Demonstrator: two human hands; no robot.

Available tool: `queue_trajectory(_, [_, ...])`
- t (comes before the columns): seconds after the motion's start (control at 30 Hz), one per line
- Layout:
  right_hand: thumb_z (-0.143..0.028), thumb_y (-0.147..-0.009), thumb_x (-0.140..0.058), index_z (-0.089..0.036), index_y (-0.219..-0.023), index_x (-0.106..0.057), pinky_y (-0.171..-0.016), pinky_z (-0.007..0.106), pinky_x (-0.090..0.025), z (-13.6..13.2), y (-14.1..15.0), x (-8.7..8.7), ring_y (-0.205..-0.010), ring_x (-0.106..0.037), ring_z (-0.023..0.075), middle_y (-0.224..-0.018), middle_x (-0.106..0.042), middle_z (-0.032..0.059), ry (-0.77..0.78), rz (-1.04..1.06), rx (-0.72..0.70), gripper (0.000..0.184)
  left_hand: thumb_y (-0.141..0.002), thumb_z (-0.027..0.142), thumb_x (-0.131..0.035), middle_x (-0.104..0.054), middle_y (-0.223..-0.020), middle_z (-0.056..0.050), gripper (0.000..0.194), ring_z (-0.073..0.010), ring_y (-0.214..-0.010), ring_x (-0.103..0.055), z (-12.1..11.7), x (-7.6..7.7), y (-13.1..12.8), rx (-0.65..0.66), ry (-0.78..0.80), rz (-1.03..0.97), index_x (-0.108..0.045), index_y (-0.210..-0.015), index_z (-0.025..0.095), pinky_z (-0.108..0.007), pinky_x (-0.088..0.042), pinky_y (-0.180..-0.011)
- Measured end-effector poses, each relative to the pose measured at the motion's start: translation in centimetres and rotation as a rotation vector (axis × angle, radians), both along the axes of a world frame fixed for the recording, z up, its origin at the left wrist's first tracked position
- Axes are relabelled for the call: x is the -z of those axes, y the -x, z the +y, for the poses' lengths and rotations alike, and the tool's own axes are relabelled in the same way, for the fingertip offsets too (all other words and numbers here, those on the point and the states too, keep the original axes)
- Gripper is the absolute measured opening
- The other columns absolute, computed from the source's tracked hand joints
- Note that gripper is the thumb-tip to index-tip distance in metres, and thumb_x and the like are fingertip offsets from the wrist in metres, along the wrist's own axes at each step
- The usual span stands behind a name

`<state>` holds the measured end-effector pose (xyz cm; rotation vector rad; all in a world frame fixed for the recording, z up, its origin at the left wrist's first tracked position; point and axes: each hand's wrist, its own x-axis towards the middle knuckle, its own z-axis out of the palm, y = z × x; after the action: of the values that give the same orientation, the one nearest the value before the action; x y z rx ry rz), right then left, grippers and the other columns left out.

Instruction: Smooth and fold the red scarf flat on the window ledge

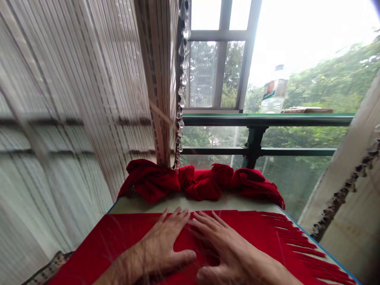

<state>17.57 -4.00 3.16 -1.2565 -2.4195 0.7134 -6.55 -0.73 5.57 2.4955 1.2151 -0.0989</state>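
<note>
A red fringed cloth (124,233) lies spread over the table, its strands fanning out along the right side. My left hand (166,235) rests palm down on it, fingers stretched toward the far edge. Beside it, my right hand (219,241) lies palm down too, fingers extended and angled left, so the fingertips of both hands almost meet. Neither hand grips anything. Beyond the cloth's straight far edge, a bunched red fabric (208,186) is heaped along the back of the table.
A pale table surface (190,204) with a blue edge shows behind the cloth. Striped sheer curtains (74,99) hang at left, trimmed with a bead string (181,91). Past the table stands a dark railing (267,120), with a clear bottle (274,93) on its ledge. Another curtain (344,190) hangs at right.
</note>
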Motion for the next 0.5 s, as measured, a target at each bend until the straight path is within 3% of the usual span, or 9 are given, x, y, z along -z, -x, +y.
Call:
queue_trajectory(0.17, [-0.073, -0.078, -0.079, -0.025, -0.168, -0.034, -0.134, 0.066, -0.014, 0.4, -0.3, 0.2, -0.165, -0.022, 0.0416, -0.178, -0.026, 0.0155, -0.019, -0.006, -0.024, 0.111, -0.095, 0.056, -0.071, -0.01, -0.18, -0.007, 0.1, -0.027, -0.167, -0.006, 0.0, 0.1, 0.0, -0.008, 0.002, -0.013, -0.021, -0.173, 0.019, -0.05, -0.001, -0.135])
queue_trajectory(0.4, [-0.075, -0.078, -0.08, -0.024, -0.164, -0.042, -0.136, 0.062, -0.011, 0.7, -0.6, 0.8, -0.164, -0.024, 0.0399, -0.175, -0.031, 0.0157, -0.042, -0.036, -0.015, 0.108, -0.095, 0.056, -0.069, -0.018, -0.178, -0.006, 0.093, -0.0299, -0.167, -0.011, -0.4, 0.2, 0.0, -0.03, -0.019, -0.06, -0.029, -0.172, 0.022, -0.054, -0.005, -0.136])
queue_trajectory(0.5, [-0.077, -0.077, -0.079, -0.024, -0.163, -0.043, -0.134, 0.062, -0.02, 0.8, -0.7, 1.5, -0.161, -0.031, 0.0408, -0.172, -0.037, 0.0154, -0.13, -0.059, 0.002, 0.107, -0.098, 0.062, -0.064, -0.021, -0.178, -0.002, 0.09, -0.0291, -0.167, -0.011, -0.9, 0.4, -0.2, -0.047, -0.05, -0.109, -0.029, -0.172, 0.025, -0.053, -0.002, -0.136])
